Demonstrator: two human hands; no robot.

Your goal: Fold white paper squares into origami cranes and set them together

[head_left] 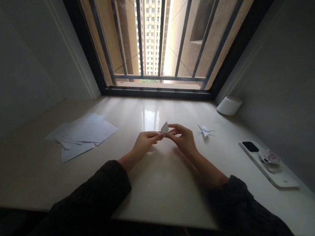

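Glossy off-white surface [163, 193], lower frame | centre: my left hand [143, 143], my right hand [185, 139] | fingers [177, 127] clamped on small folded white paper [165, 127]

1 phone [272, 170] lies at right, 1 white container [229, 106] near the window [171, 44].

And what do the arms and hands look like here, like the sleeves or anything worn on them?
Both arms wear dark, near-black sleeves, loose and creased: the left sleeve and the right sleeve both end partway along the forearm. The left hand and right hand are bare, with no gloves, watch or bracelet visible.
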